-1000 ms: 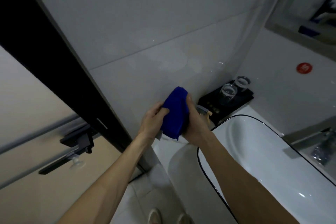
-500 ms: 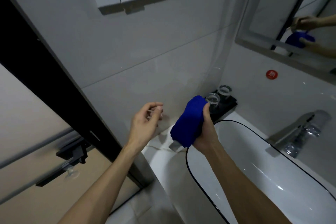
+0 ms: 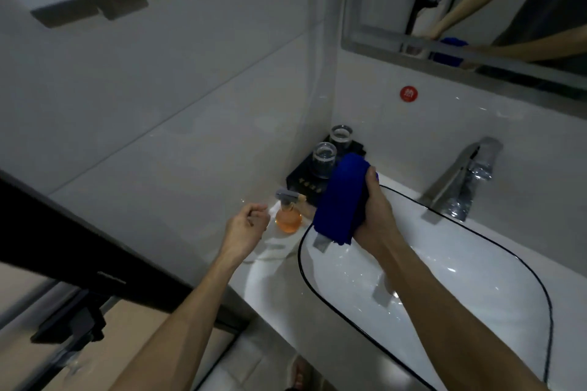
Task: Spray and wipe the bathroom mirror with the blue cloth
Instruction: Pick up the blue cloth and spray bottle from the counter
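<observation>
Blue cloth [image 3: 341, 200], folded, gripped in the right hand [image 3: 374, 213] over the sink [image 3: 476, 311] rim's far left end. Left hand [image 3: 246, 227] has let go of it since a second ago; fingers loosely curled, empty, just left of the orange spray bottle [image 3: 288, 214] beside the sink. Mirror [image 3: 460, 3] above, not yet sprayed. Judgement: bottle pickup next.

The cloth [image 3: 341, 200] is a solid deep blue, with a grey tag at its lower edge. The spray bottle [image 3: 288, 214] holds orange liquid under a grey nozzle. The basin [image 3: 444, 279] is white with a thin black rim line. Two clear glasses [image 3: 324, 159] stand on a black tray [image 3: 301, 179]. A round red sticker [image 3: 408, 94] marks the pale grey wall tile [image 3: 190, 105].
</observation>
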`<state>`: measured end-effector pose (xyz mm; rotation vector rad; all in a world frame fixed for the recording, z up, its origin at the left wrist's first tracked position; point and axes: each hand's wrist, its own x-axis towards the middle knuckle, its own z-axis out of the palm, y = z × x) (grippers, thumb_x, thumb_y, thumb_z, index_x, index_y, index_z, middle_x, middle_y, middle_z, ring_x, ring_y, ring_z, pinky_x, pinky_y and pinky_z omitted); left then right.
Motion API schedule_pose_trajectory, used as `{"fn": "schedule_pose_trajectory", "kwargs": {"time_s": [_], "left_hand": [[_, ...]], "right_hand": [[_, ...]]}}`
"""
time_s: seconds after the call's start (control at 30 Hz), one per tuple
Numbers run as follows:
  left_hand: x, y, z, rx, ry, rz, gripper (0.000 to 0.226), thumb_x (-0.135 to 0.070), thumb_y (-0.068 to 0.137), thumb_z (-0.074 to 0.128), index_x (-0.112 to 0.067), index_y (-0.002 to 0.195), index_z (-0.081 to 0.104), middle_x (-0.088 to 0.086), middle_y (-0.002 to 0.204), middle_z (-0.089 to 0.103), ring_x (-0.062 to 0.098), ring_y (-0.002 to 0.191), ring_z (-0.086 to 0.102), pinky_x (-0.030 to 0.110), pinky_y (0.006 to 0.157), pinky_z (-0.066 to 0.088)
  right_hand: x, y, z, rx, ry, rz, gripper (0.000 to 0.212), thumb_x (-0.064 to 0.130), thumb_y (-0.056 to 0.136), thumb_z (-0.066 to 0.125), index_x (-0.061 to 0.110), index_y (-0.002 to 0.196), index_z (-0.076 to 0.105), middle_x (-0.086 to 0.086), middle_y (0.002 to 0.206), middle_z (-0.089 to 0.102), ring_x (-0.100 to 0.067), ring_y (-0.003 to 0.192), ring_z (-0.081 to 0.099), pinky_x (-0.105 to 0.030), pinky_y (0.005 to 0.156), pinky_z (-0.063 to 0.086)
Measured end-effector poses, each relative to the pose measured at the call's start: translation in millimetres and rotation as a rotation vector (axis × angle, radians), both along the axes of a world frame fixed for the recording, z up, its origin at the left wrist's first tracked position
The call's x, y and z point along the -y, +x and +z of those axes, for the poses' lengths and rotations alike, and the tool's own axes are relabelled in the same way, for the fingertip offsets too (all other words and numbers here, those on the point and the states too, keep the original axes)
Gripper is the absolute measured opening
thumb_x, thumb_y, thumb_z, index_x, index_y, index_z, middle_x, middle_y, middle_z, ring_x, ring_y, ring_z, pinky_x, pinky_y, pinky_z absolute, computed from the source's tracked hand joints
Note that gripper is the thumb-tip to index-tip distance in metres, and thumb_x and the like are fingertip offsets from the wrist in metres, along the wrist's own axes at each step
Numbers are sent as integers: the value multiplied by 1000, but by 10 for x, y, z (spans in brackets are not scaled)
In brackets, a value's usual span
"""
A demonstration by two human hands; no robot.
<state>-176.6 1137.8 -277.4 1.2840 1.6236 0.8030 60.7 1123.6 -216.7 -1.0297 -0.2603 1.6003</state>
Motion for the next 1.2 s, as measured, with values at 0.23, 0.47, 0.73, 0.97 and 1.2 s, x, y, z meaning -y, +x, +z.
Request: {"fn": "schedule_pose_trajectory", "kwargs": {"time_s": [0.23, 0.47, 0.73, 0.97, 1.2], "left_hand": [[-381, 174, -343, -10, -93, -119, 35, -24, 90, 68, -18, 123, 56, -1, 108, 60, 6, 86, 58, 14, 59, 49], [-643, 368, -585, 70, -84, -167, 26, -8, 84, 70, -23, 103, 63, -13, 101, 65, 4, 97, 61, 25, 86, 49], [-816, 270, -743, -29, -115, -163, 36, -43, 74, 65, -23, 104, 71, 1, 104, 73, 21, 101, 67, 40, 90, 54], [-872, 405, -101, 217, 102, -78, 20, -28, 88, 72, -14, 102, 72, 2, 92, 73, 16, 87, 66, 26, 73, 50], [-922, 580, 693, 460, 277, -141, 24, -35, 82, 75, -11, 82, 74, 2, 68, 74, 10, 61, 66, 27, 59, 54]], "right_hand": [[79, 295, -17, 100, -51, -193, 45, 52, 95, 52, 19, 123, 63, -6, 109, 74, -26, 97, 70, -44, 82, 56], [188, 353, -38, 118, -150, -298, 41, 56, 92, 57, 19, 106, 66, -1, 99, 76, -22, 95, 70, -43, 84, 56], [200, 274, -40, 67, -132, -315, 42, 52, 94, 55, 16, 112, 66, -5, 103, 76, -26, 101, 69, -46, 92, 54], [183, 294, 67, -49, -91, -321, 39, 30, 92, 61, 15, 129, 56, -10, 115, 72, -29, 105, 66, -42, 80, 56], [143, 310, 396, -31, 107, -359, 31, 33, 95, 59, 25, 125, 58, -9, 120, 70, -28, 108, 68, -47, 83, 58]]}}
